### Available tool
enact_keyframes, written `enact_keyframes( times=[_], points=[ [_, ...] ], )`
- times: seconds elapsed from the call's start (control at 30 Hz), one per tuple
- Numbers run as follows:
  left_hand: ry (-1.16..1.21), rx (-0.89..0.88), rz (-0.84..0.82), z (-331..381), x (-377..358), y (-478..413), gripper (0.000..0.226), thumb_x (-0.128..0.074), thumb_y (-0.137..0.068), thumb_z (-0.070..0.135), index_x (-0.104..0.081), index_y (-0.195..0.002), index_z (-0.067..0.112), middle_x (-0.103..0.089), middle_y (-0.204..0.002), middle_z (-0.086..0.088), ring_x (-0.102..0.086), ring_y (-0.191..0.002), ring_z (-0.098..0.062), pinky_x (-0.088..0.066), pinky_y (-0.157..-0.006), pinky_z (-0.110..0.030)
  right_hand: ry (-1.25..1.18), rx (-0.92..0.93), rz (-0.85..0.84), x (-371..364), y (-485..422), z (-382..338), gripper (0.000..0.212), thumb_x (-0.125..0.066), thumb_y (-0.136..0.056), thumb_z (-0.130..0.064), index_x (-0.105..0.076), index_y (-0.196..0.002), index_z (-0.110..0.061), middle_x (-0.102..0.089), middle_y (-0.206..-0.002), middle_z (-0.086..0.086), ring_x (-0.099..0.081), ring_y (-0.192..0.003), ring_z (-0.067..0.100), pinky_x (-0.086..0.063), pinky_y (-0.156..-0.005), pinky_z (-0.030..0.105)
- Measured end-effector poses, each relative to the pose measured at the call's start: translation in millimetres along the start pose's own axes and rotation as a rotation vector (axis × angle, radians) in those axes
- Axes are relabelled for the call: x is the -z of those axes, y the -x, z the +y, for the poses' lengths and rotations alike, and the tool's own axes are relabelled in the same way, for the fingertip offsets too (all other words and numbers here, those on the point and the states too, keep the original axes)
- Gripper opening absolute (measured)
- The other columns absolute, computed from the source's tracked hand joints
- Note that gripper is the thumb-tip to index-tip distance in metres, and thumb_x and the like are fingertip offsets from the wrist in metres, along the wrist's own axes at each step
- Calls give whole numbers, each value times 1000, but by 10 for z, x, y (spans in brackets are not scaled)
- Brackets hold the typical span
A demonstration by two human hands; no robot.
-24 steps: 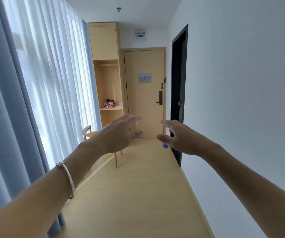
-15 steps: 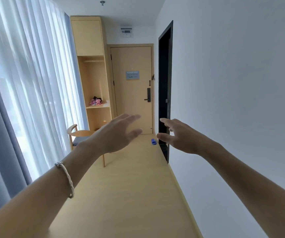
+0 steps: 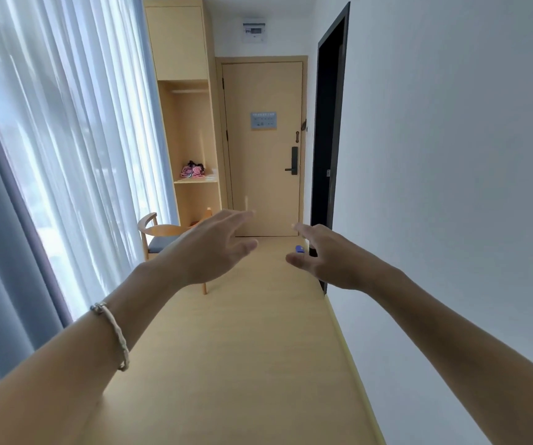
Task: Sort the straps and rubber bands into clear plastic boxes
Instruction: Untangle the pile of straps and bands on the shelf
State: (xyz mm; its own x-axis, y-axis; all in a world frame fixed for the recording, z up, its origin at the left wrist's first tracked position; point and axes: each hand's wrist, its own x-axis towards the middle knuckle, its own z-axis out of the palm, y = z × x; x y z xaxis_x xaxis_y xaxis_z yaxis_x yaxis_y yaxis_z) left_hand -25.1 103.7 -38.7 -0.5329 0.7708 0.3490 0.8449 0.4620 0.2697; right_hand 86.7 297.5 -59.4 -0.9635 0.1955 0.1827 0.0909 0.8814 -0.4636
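A pale wooden floor (image 3: 242, 348) runs between sheer curtains (image 3: 66, 123) on the left and a white wall (image 3: 451, 155) on the right to a closed door (image 3: 263, 187), with a tall open cabinet (image 3: 191, 123) left of the door and a wooden chair (image 3: 157, 236) before it. Both arms reach forward, the left hand (image 3: 207, 248) and right hand (image 3: 326, 256) apart, fingers straight and spread, each holding nothing. The pink and black heap of bands (image 3: 193, 171) lies on the cabinet's shelf (image 3: 196, 180), well apart from both hands, beyond and above the left one; a small blue object (image 3: 300, 249) lies on the floor past the right hand.
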Motion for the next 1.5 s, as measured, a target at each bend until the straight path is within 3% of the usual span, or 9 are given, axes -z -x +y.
enact_keyframes(
  times=[0.3, 0.5, 0.6, 0.83, 1.23, 1.37, 1.5],
  points=[
    [45, 46, 18, -958, -254, -777, 60, -50, -96, 40, -24, -150, 30, -28, -154, 9, -34, -136, -13, -28, -101, -26, 44, -1, -53, -252, -1150, 212, 72, -52, -95, -47, -16, -154, -25, -25, -157, 3, -32, -141, 25, -32, -112, 43],
    [89, 66, 16, -1755, -193, -1648, 58, -50, -96, 40, -27, -148, 29, -33, -151, 6, -42, -127, -15, -36, -107, -37, 70, -7, -30, -178, -2326, 227, 73, -52, -94, -46, -16, -154, -25, -22, -159, 3, -28, -144, 26, -30, -113, 44],
    [99, 59, 23, -2097, -259, -2019, 59, -51, -96, 39, -26, -149, 27, -32, -152, 5, -40, -132, -18, -36, -108, -40, 68, -3, -25, -317, -2816, 294, 72, -52, -95, -46, -16, -154, -25, -24, -158, 3, -30, -143, 24, -30, -112, 42],
    [111, 55, -47, -2689, -480, -2734, 60, -49, -97, 40, -22, -150, 30, -25, -155, 9, -29, -140, -15, -28, -107, -31, 55, -70, -67, -476, -3703, 607, 74, -51, -95, -48, -14, -154, -25, -21, -159, 2, -28, -144, 24, -29, -115, 44],
    [31, 91, -65, -3782, -899, -4306, 60, -51, -95, 41, -25, -148, 33, -29, -153, 8, -40, -130, -15, -40, -107, -37, 43, 10, -58, -728, -5712, 1266, 73, -50, -95, -50, -14, -154, -24, -20, -159, 2, -27, -143, 23, -32, -113, 44],
    [-33, 111, -65, -4203, -871, -5059, 59, -51, -96, 38, -25, -149, 32, -30, -153, 8, -41, -128, -13, -39, -103, -29, 30, 50, -18, -576, -6692, 1469, 71, -48, -97, -49, -16, -154, -22, -20, -159, 4, -26, -144, 23, -26, -114, 42],
    [-52, 152, -10, -4615, -807, -5672, 59, -50, -97, 36, -24, -149, 31, -25, -156, 8, -37, -130, -9, -29, -96, -20, 13, 92, -7, -540, -7544, 1616, 69, -48, -98, -45, -18, -154, -20, -19, -160, 5, -25, -145, 24, -26, -114, 42]
  ],
)
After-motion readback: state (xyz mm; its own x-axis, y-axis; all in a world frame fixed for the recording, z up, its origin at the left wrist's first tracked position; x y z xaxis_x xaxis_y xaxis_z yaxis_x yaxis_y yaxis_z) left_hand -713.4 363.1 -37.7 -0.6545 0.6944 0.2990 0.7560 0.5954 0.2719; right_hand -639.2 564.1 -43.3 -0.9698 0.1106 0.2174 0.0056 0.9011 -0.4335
